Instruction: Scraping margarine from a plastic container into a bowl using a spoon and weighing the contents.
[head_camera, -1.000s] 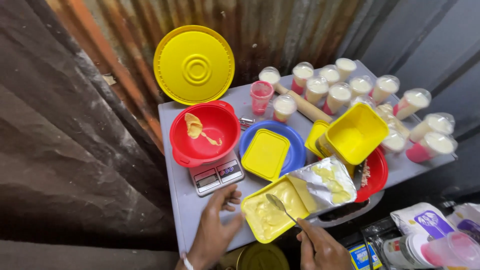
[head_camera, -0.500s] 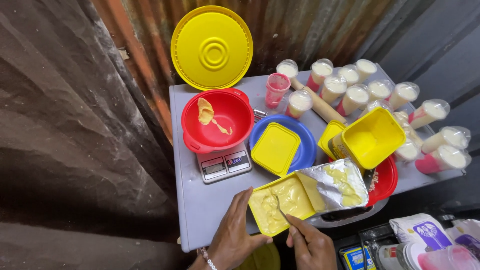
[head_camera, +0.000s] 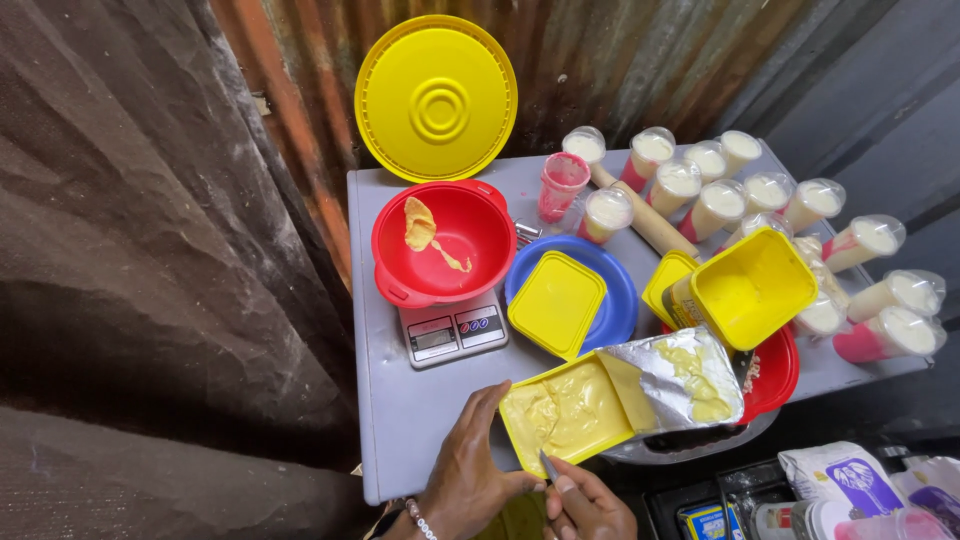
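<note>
Left hand (head_camera: 470, 470) lies flat, fingers spread and not closed round anything, pressing the near-left edge of the yellow tub (head_camera: 565, 415) to steady it. Right hand (head_camera: 590, 505) is closed on a thin metal utensil (head_camera: 547, 466), probably a spoon or knife handle; its tip sits at the tub's near rim, working end mostly hidden.

The tub sits at the front edge of the grey table (head_camera: 400, 400), just right of the scale (head_camera: 455, 332). It is full of soft pale-yellow spread, likely greasy and yielding: scoops easily, smears, and makes the utensil and rim slippery. The tub looks like thin plastic, light, flexing if squeezed, so best held by the outer wall or corner, as the left hand does. The foil seal (head_camera: 675, 385) is peeled back to the right, crinkly, smeared with spread, edges possibly sharp.

Beyond it, the red bowl (head_camera: 440, 245) sits on the scale with a smear of spread inside. A yellow square lid (head_camera: 557, 303) rests on a blue plate (head_camera: 615, 300). An empty yellow tub (head_camera: 750, 290) tilts on a red dish (head_camera: 775, 370). Many capped cups (head_camera: 715, 205) of pale filling crowd the back right, beside a wooden rolling pin (head_camera: 645, 220). A big round yellow lid (head_camera: 437, 98) leans on the rusty corrugated wall (head_camera: 620, 60).

The table is smooth and crowded, with little free room. Dark rough wall to the left, bags and packets lower right.
</note>
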